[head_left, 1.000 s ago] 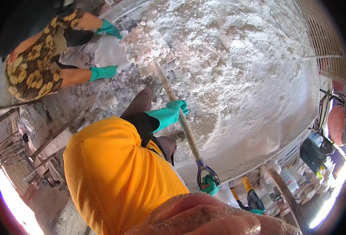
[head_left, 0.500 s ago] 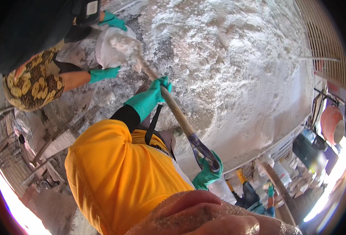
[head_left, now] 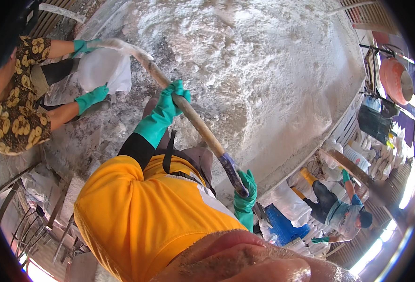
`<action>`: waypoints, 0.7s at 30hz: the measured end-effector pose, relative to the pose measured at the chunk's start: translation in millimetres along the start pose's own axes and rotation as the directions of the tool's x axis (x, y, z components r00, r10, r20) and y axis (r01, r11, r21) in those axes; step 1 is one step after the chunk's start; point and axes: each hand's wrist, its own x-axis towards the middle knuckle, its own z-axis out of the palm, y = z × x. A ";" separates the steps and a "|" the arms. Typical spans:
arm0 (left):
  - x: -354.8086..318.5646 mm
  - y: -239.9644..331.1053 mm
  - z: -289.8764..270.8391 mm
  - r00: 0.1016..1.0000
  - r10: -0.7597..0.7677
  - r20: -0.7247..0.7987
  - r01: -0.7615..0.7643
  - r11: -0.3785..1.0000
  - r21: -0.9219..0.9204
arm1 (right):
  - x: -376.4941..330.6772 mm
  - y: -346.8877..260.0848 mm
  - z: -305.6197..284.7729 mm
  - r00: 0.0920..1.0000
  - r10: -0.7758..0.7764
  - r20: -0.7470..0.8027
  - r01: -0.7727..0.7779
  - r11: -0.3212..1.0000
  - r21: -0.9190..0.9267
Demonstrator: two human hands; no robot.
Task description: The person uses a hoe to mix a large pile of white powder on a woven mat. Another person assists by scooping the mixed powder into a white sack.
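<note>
- The wooden shovel handle (head_left: 188, 113) is gripped mid-shaft by the left hand (head_left: 172, 96), green-gloved fingers wrapped tight.
- The handle's lower end is clasped by the right hand (head_left: 245, 190).
- The shovel blade (head_left: 118, 45), at the handle's far end, is caked white and hard to make out against a white bag (head_left: 102, 70).
- That bag is held up by a co-worker's gloved hands (head_left: 91, 97), beside the white heap (head_left: 264, 70).

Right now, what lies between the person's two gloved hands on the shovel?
In the head view, only the bare wooden shaft of the shovel runs between the left hand and the right hand; nothing else grips or rests on that stretch.
</note>
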 end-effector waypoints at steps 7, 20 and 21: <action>28.1 -184.9 -64.5 0.921 0.046 -0.388 0.093 0.939 0.332 | -79.1 36.5 -87.9 0.791 0.607 0.077 -0.439 0.474 0.763; -39.0 -332.5 -174.0 0.821 -0.020 -0.570 0.446 0.645 0.620 | -144.1 63.9 -94.9 0.497 0.847 0.187 -0.487 0.094 0.868; -27.3 -325.5 -185.8 0.827 -0.041 -0.561 0.487 0.552 0.677 | -133.0 64.6 -83.2 0.492 0.849 0.192 -0.472 0.075 0.879</action>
